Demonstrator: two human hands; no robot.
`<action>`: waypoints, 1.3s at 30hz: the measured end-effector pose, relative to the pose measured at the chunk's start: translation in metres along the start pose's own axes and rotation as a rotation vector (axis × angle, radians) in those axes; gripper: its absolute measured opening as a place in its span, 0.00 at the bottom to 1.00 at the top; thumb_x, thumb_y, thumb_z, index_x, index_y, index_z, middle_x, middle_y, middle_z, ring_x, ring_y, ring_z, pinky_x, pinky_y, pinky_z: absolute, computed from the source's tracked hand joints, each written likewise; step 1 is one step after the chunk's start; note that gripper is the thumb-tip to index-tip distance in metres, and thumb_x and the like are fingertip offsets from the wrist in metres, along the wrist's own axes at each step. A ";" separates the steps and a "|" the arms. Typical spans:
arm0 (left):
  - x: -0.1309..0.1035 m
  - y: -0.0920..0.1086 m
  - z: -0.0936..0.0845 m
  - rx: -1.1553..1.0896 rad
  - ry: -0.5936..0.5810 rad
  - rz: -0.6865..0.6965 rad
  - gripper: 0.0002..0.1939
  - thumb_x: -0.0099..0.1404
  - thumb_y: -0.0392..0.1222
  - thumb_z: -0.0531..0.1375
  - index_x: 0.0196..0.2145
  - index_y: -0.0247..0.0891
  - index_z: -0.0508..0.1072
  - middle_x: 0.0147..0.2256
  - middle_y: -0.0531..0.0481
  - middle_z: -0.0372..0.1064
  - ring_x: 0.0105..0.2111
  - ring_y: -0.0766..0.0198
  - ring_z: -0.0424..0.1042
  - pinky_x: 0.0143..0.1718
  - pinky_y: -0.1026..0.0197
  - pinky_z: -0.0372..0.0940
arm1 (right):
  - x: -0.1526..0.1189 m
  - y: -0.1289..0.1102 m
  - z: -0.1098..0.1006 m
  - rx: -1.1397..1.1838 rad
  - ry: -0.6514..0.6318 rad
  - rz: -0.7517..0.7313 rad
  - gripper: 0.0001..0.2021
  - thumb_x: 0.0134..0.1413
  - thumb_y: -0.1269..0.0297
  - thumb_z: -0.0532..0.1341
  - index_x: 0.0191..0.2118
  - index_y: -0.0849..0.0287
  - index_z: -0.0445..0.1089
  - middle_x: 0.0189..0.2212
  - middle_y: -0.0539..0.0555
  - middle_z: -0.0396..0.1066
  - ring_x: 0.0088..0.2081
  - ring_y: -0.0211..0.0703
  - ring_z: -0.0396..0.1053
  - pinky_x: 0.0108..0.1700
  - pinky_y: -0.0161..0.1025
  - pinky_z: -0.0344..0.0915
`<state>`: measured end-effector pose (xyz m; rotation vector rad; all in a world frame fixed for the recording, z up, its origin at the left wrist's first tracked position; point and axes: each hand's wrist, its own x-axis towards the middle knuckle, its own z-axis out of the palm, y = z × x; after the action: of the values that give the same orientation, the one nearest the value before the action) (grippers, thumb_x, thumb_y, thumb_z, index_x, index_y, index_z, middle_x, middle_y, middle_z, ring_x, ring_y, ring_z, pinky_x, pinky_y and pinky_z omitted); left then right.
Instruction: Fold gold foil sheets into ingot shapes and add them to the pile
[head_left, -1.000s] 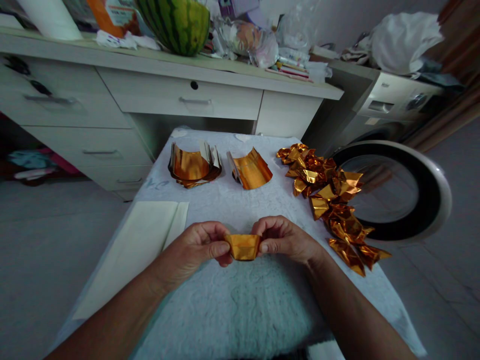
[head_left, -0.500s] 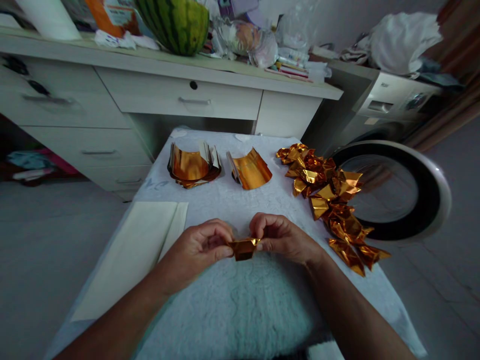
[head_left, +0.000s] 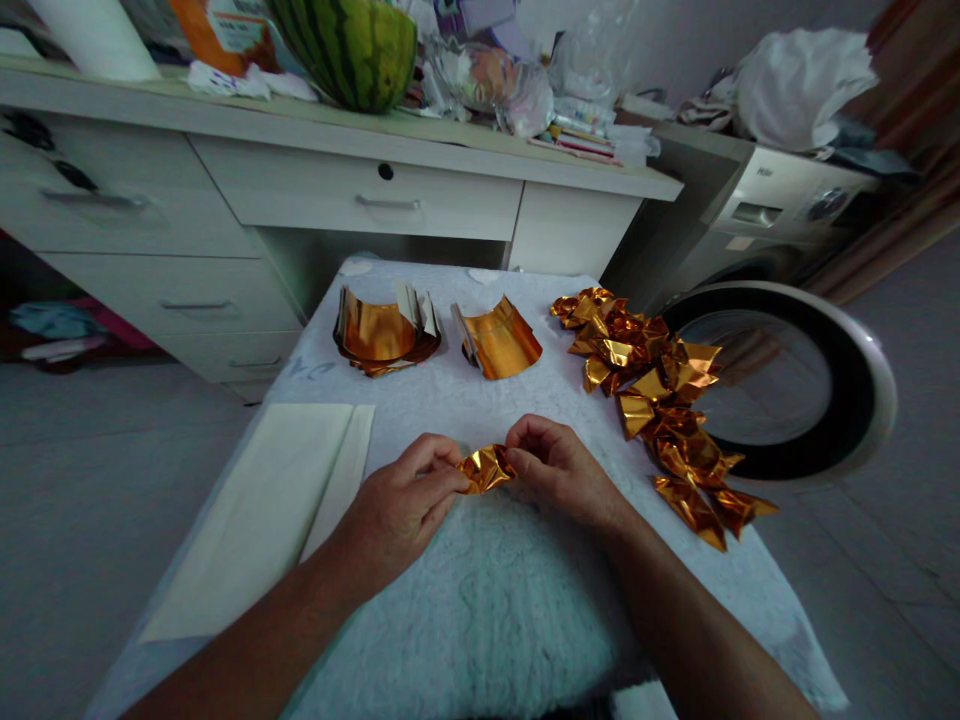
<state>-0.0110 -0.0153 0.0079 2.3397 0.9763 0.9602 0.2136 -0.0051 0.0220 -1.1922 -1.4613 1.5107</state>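
A small crinkled piece of gold foil (head_left: 486,470) is held between both hands above the near part of the cloth-covered table (head_left: 442,410). My left hand (head_left: 409,495) pinches its left end, and my right hand (head_left: 559,470) grips the right end, the fingertips partly hidden. Beyond them lie two curved stacks of gold sheets, a thicker left stack (head_left: 386,332) and a smaller right stack (head_left: 501,340). To the right of my right hand runs a heap of folded gold foil pieces (head_left: 652,390).
Folded pale sheets (head_left: 262,500) lie at the table's left. Behind stands a white counter (head_left: 450,150) bearing a watermelon (head_left: 352,50) and plastic bags. A washing machine's open round door (head_left: 780,380) sits close to the table's right edge.
The foil between my hands has gone from a flat-sided folded shape to a crinkled one, raised slightly. My fingers have shifted on its ends, and my right hand has turned somewhat.
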 end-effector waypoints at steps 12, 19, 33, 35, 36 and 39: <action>0.009 0.013 -0.004 -0.064 -0.063 -0.458 0.06 0.69 0.44 0.52 0.42 0.41 0.64 0.24 0.59 0.65 0.23 0.65 0.67 0.26 0.63 0.57 | 0.001 0.002 0.022 -0.451 0.232 -0.188 0.02 0.52 0.70 0.58 0.31 0.58 0.66 0.21 0.45 0.65 0.22 0.31 0.60 0.24 0.29 0.55; 0.011 0.013 -0.001 -0.034 -0.016 -0.458 0.09 0.71 0.43 0.48 0.36 0.41 0.65 0.28 0.54 0.69 0.28 0.62 0.71 0.31 0.62 0.58 | 0.003 0.009 0.029 -0.538 0.234 -0.223 0.03 0.55 0.70 0.55 0.36 0.57 0.63 0.22 0.45 0.68 0.22 0.34 0.65 0.26 0.30 0.57; 0.013 0.012 0.003 0.003 0.020 -0.456 0.07 0.70 0.41 0.48 0.35 0.42 0.63 0.27 0.55 0.69 0.27 0.62 0.71 0.29 0.62 0.58 | 0.002 0.013 0.035 -0.671 0.248 -0.275 0.04 0.56 0.70 0.55 0.38 0.55 0.62 0.21 0.46 0.69 0.21 0.36 0.66 0.25 0.32 0.57; 0.012 0.011 0.003 -0.030 0.013 -0.455 0.07 0.71 0.41 0.47 0.35 0.42 0.63 0.27 0.55 0.68 0.27 0.62 0.70 0.29 0.62 0.58 | 0.002 0.013 0.035 -0.677 0.247 -0.293 0.05 0.56 0.70 0.55 0.38 0.55 0.62 0.22 0.46 0.69 0.21 0.36 0.66 0.26 0.32 0.57; 0.012 0.011 0.002 -0.051 0.008 -0.454 0.08 0.71 0.42 0.47 0.36 0.42 0.63 0.27 0.55 0.67 0.27 0.62 0.70 0.29 0.62 0.58 | 0.002 0.013 0.034 -0.676 0.249 -0.296 0.05 0.56 0.70 0.55 0.38 0.55 0.63 0.22 0.46 0.70 0.21 0.36 0.66 0.26 0.32 0.57; 0.011 0.013 0.001 -0.096 -0.007 -0.442 0.08 0.72 0.42 0.47 0.36 0.42 0.63 0.26 0.56 0.66 0.26 0.63 0.69 0.29 0.63 0.57 | 0.003 0.014 0.032 -0.658 0.268 -0.280 0.04 0.57 0.69 0.55 0.39 0.55 0.63 0.22 0.46 0.70 0.22 0.37 0.67 0.27 0.32 0.58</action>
<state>0.0013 -0.0156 0.0196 1.9281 1.3381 0.7976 0.1844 -0.0143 0.0056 -1.4119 -1.9027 0.6577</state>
